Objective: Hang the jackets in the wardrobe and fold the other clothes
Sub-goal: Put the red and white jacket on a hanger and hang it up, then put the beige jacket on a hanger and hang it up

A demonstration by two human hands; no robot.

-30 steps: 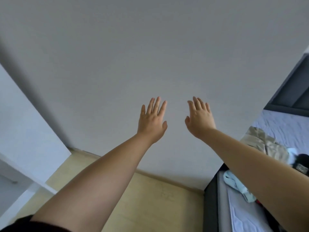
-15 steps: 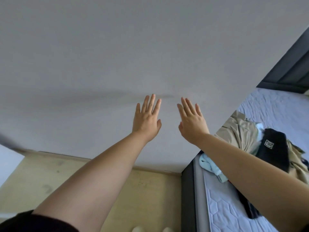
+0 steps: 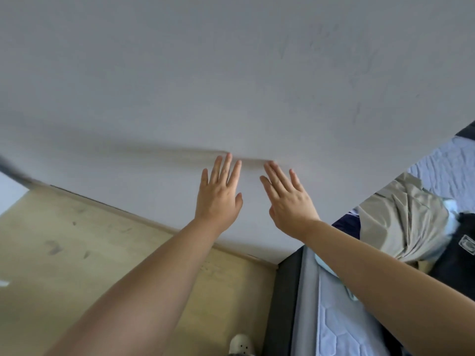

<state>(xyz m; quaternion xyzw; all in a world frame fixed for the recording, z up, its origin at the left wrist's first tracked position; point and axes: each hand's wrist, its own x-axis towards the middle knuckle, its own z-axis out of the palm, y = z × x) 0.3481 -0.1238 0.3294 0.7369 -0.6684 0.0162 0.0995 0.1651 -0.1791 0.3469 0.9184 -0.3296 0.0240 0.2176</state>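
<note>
Left hand (image 3: 219,199) and right hand (image 3: 289,204), fingers straight and empty, reach toward the wall (image 3: 231,73), clothes (image 3: 401,222) on the bed (image 3: 334,330)

Right arm (image 3: 385,273) covers most of the light-blue garment (image 3: 324,266); black garment (image 3: 457,255) runs off the right edge; shoe (image 3: 240,344) cut off below.

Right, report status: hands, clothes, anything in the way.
Left hand and right hand open, raised, holding nothing. Beige jacket and dark garment heaped on the bed, untouched. Nothing between.
</note>
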